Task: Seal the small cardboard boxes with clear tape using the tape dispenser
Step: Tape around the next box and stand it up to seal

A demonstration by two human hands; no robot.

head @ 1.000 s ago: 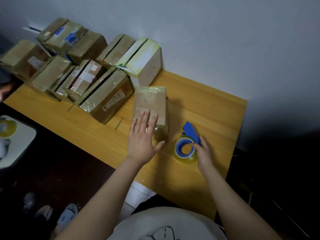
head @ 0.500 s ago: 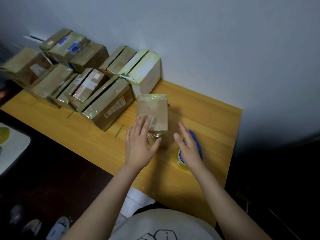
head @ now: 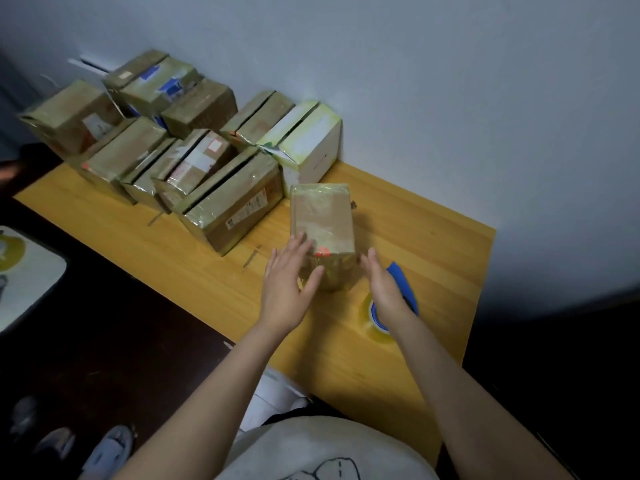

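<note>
A big grey wall (head: 450, 98) stands behind a yellow wooden table (head: 415, 237). The table is pushed up against the wall.

A pile of brown boxes (head: 138, 150) fills the far left part of the table. They are shiny with tape and sit close together, touching each other. A white box (head: 311, 147) stands at the right end of the pile, by the wall.

One small cardboard box (head: 322, 216) sits alone in front of the white box, near the middle of the table. It has shiny clear tape on it.

The left hand (head: 287, 282) is flat and spread. Its straight fingers rest on the top of the small box at the near left corner, and the thumb lies on the near side of the box. The right hand (head: 384, 289) is flat too, fingers straight, holding nothing. It is just beside the right side of the small box. I cannot tell if it touches the box.

The blue tape dispenser (head: 401, 280) lies on the table under the right hand, with its roll of clear tape partly hidden by the wrist.

A little red mark (head: 322, 252) shows on the near edge of the small box.
</note>
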